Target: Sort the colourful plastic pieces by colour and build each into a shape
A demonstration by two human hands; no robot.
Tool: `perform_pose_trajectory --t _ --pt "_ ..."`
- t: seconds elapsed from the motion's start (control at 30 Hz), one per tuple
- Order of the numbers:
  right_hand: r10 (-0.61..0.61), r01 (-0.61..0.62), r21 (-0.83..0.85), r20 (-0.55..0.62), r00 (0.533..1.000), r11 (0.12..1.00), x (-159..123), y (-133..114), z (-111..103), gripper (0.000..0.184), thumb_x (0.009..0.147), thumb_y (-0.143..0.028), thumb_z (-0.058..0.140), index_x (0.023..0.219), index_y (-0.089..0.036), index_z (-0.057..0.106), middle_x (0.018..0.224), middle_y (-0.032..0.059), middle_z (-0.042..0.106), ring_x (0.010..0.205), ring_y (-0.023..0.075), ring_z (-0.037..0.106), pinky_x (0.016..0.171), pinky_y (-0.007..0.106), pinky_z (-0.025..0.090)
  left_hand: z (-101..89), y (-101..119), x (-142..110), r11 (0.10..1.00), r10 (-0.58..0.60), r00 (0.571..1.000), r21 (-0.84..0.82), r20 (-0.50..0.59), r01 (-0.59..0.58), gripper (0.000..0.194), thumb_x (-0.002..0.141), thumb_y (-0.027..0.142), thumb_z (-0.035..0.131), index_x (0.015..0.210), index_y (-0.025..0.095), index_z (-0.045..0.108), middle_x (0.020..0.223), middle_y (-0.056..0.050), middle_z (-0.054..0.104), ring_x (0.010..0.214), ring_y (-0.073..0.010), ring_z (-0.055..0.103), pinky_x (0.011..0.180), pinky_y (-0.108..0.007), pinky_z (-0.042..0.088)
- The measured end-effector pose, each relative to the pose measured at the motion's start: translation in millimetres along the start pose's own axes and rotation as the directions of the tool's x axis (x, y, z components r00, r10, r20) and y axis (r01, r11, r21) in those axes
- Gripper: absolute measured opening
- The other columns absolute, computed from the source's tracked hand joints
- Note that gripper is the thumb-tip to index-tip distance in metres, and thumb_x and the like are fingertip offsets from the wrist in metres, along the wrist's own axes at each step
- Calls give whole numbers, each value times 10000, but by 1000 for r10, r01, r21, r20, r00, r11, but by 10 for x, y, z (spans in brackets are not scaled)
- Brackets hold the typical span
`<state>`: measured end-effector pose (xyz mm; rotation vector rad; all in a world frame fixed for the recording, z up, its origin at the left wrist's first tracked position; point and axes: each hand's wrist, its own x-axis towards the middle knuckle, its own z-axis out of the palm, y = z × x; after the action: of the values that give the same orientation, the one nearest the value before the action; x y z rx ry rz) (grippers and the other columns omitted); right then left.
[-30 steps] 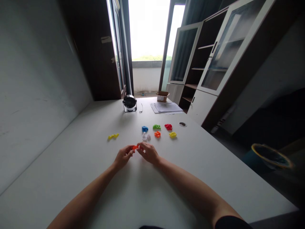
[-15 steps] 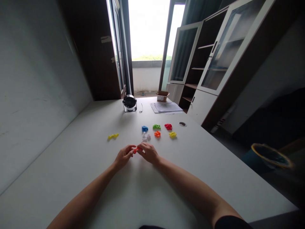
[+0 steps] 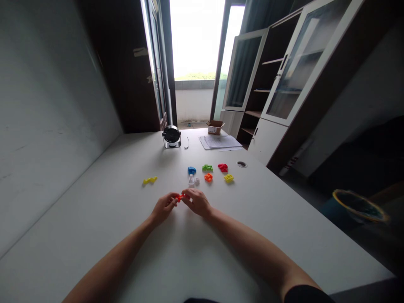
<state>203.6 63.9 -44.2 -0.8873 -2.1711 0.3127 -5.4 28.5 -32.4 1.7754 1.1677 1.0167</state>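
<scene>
Between my two hands is a small red plastic piece (image 3: pixel 179 198), partly hidden by the fingers. My left hand (image 3: pixel 164 206) pinches its left side, and my right hand (image 3: pixel 196 201) grips the right side. Just beyond the hands lie white plastic pieces (image 3: pixel 191 180) and an orange piece (image 3: pixel 208 177). Behind these sit a blue piece (image 3: pixel 192 170), a green one (image 3: pixel 207 167) and a red one (image 3: pixel 222 168). A yellow piece (image 3: pixel 229 178) lies to the right, and a yellow zigzag piece (image 3: pixel 150 180) lies apart on the left.
A round black fan-like device on a stand (image 3: pixel 172 136) is at the table's far end, with a thin cord (image 3: pixel 187 144) beside it. Papers (image 3: pixel 222 142) and a small open cardboard box (image 3: pixel 215 127) are at the back right. A cable hole (image 3: pixel 242 164) cuts the white table (image 3: pixel 110 202).
The left fingers have shifted slightly on the red piece, and a little more of it shows between the hands. The other coloured pieces have stayed in place.
</scene>
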Motion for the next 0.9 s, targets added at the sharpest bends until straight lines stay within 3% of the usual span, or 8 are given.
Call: perform_pose_trajectory --t 0.23,0.43,0.63,0.9 --pt "-11 11 26 2 1000 1000 1 -33 -13 194 1009 -312 503 1147 -217 602 891 36 687 722 150 600 731 263 439 -21 28 3 1000 20 999 -3 -32 -20 244 951 364 525 1059 188 654 940 -51 718 767 -169 663 756 -290 509" --pt "-29 29 26 -7 1000 999 1 -23 7 123 998 -289 505 1023 -214 599 873 37 680 722 151 589 722 261 434 -11 -41 15 999 -1 997 -49 -71 -3 266 960 367 506 1124 182 602 917 -45 707 745 -159 663 757 -303 526" --pt "-16 17 41 -15 1000 999 0 -28 2 111 988 -300 516 946 -213 573 828 23 652 697 143 564 694 254 424 7 -69 1 1000 9 997 8 -81 -9 338 908 386 605 1201 220 575 961 -35 688 775 -153 668 679 -260 520" --pt "13 -12 55 -18 1000 998 1 -10 -3 181 999 -345 510 899 -215 585 792 15 638 673 139 553 671 249 415 -12 -16 -9 994 33 998 103 -56 -27 273 951 428 543 1097 219 640 961 -38 721 758 -157 668 696 -261 501"
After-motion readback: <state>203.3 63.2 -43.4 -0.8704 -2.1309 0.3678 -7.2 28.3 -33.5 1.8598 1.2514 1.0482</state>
